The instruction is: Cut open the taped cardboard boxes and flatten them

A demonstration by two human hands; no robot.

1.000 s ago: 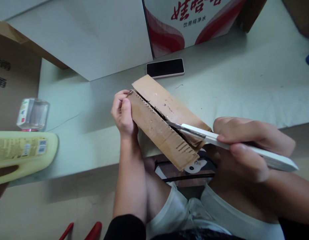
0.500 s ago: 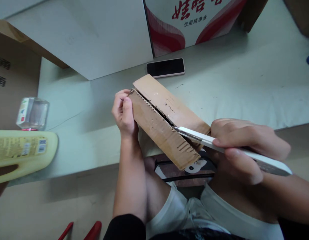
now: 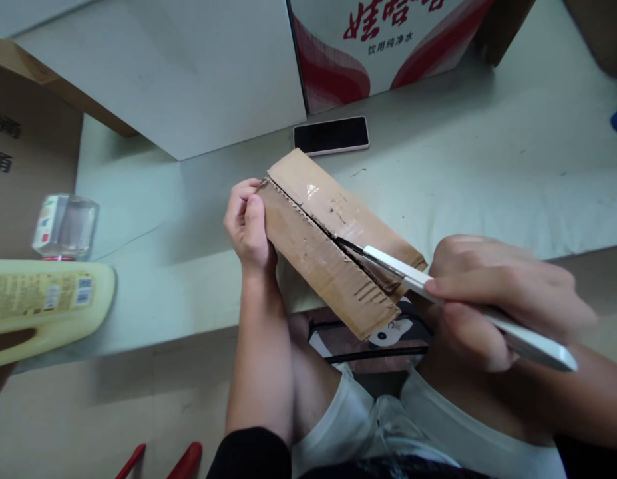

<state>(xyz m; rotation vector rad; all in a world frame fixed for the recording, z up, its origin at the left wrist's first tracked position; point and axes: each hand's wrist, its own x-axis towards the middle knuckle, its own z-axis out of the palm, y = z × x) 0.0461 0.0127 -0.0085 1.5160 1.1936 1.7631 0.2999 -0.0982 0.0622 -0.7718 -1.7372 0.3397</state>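
A brown cardboard piece [image 3: 318, 256], split lengthwise by a ragged slit, is held tilted above my lap. My left hand [image 3: 248, 223] grips its upper left end, thumb on top and fingers behind. In my right hand [image 3: 498, 293] is a white utility knife [image 3: 403, 269], fingers wrapped around the handle. Its dark blade lies at the slit near the middle of the cardboard, pointing up and left. The right-hand strip of cardboard slants away from the left-hand one, with a wider gap at the lower end.
Behind the cardboard, a phone [image 3: 331, 136] lies on the pale table [image 3: 468, 166]. A white box [image 3: 188, 73] and a red-and-white carton [image 3: 388, 53] stand at the back. At left are a clear bottle [image 3: 73, 226] and a yellow bottle [image 3: 53, 306]. A panda-print bag [image 3: 388, 336] sits below.
My right hand has tilted the knife, its rear end now lower and its blade further up the slit. The slit's upper part looks narrower. My left hand has stayed put.
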